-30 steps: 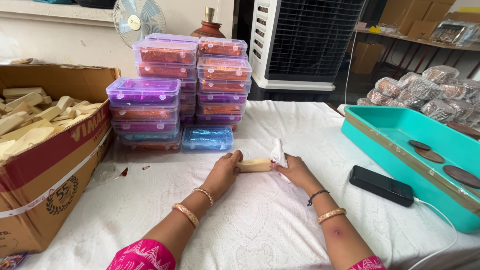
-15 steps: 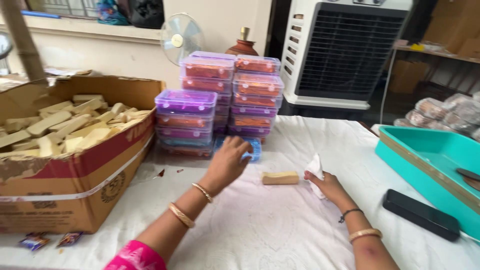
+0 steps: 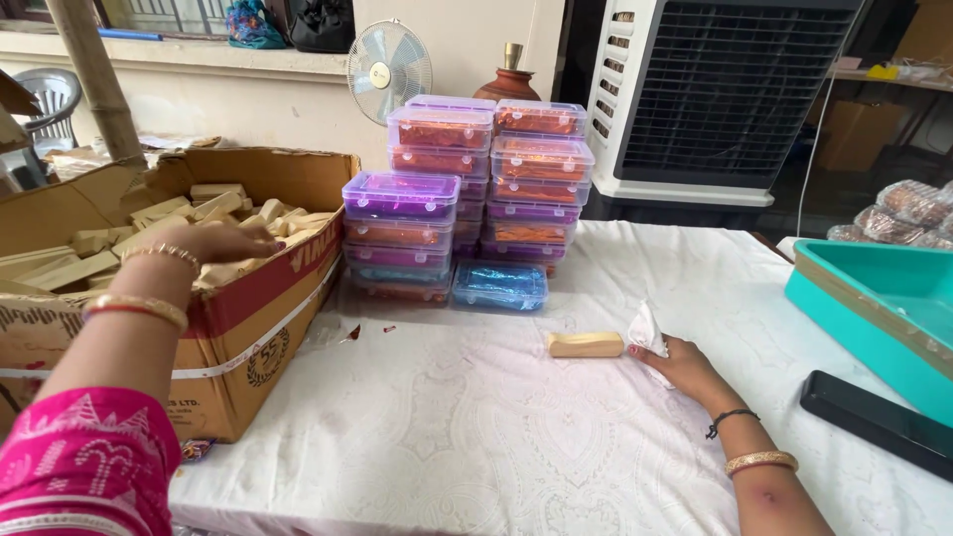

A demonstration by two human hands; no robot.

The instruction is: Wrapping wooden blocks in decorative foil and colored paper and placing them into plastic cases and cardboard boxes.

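Head view showed the left hand [image 3: 213, 241] had left the stacked boxes [image 3: 467, 189] and reached into the cardboard carton [image 3: 238, 328], fingers curled over the pale bars [image 3: 223, 203] there, grip unclear. Right hand [image 3: 680, 365] stayed flat on the counter [image 3: 476, 437], pinching a white wrapper [image 3: 645, 328]; the tan bar [image 3: 586, 344] lay just left of it

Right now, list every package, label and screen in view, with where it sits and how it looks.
Cardboard box: left table edge, brown, red band with white print, full of tan bars; left hand reaches in.
Lidded plastic boxes: stacked at the table's back, clear with purple lids, foil-coloured contents.
Blue flat box: lying before the stack.
Phone: right, dark screen.
White wrapper: in right hand.
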